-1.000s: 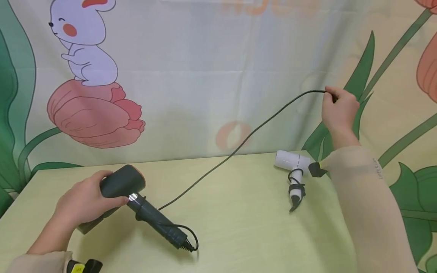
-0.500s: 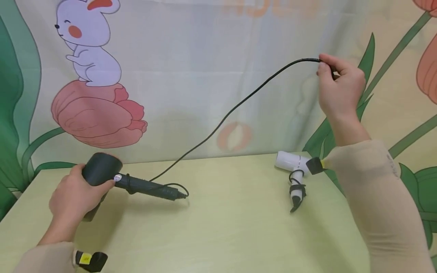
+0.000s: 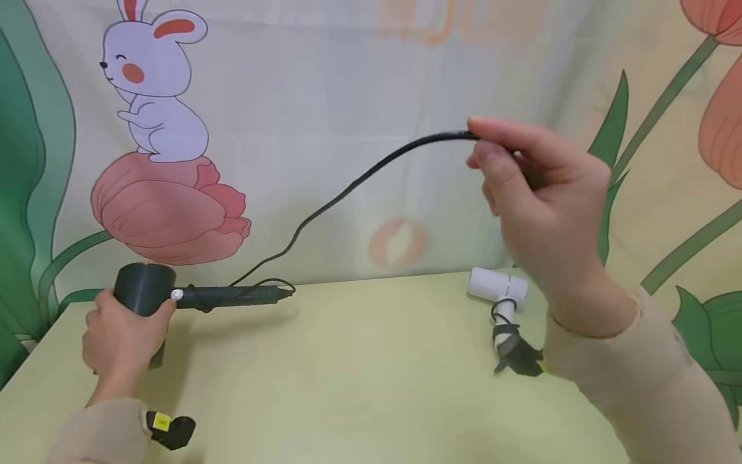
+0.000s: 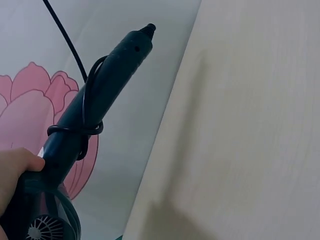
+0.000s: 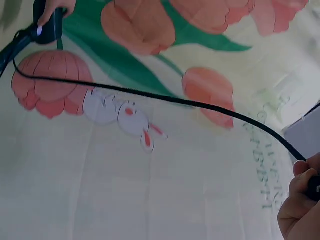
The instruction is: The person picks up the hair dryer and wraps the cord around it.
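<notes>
A dark hair dryer (image 3: 142, 290) is in my left hand (image 3: 124, 338), the fingers wrapped about its barrel at the left of the head view. Its handle points right, over the table, and its shadow falls below. In the left wrist view, part of the black cord loops around the handle (image 4: 115, 72). From there the cord (image 3: 348, 189) rises in a slack curve toward the upper right. My right hand (image 3: 551, 212) pinches its far portion between thumb and forefinger, raised well above the table. In the right wrist view, a black piece (image 5: 314, 188) shows within that hand.
On the right of the pale green table (image 3: 359, 386) lies a white hair dryer (image 3: 489, 283), its dark cord bound round the handle. A right wrist camera (image 3: 518, 354) partly covers it in the head view. Behind the table hangs a printed curtain (image 3: 324, 84) with a rabbit and tulips.
My left hand has moved the dark hair dryer left and away, its handle swinging from slanting down to nearly level. My right hand rose with the cord, then came closer and leftward.
</notes>
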{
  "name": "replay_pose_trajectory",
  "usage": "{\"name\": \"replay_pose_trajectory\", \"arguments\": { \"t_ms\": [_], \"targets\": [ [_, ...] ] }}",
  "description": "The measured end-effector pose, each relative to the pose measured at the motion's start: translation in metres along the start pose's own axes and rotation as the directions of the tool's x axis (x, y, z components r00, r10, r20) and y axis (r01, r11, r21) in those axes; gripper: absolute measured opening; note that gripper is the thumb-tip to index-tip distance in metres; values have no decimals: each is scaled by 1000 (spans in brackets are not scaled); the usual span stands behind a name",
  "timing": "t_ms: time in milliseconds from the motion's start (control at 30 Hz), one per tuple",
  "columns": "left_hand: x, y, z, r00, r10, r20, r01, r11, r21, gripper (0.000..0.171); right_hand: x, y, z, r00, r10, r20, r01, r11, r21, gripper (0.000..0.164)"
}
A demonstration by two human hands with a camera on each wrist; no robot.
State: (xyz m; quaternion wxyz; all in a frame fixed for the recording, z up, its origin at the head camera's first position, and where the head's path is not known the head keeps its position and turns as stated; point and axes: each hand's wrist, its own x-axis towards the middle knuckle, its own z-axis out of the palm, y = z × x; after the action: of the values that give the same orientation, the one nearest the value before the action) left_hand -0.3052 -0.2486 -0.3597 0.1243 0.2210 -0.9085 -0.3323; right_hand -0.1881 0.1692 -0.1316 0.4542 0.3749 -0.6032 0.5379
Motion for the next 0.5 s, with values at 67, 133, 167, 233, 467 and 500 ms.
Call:
{"name": "replay_pose_trajectory", "arguments": {
  "t_ms": [67,133,167,233,467,500],
  "targets": [
    [2,-4,2,999,-33,3,33,999,-13,97,-12,-10,5,995,-73,75,68,996,63,16],
    [4,-7,4,998,-63,5,63,997,-33,97,-27,-15,5,982,-131,140,114,986,124,16],
    [4,-8,5,997,-79,5,79,996,-45,97,-35,-16,4,972,-163,171,138,979,149,17],
    [6,-9,6,993,-114,10,114,991,-74,98,-53,-12,0,945,-230,231,188,964,187,19],
    [11,-7,7,974,-226,1,223,963,-150,99,-82,-31,5,789,-424,444,274,891,363,19],
    [12,-7,7,973,-233,2,230,960,-157,99,-81,-36,7,772,-435,463,267,883,385,18]
  ]
}}
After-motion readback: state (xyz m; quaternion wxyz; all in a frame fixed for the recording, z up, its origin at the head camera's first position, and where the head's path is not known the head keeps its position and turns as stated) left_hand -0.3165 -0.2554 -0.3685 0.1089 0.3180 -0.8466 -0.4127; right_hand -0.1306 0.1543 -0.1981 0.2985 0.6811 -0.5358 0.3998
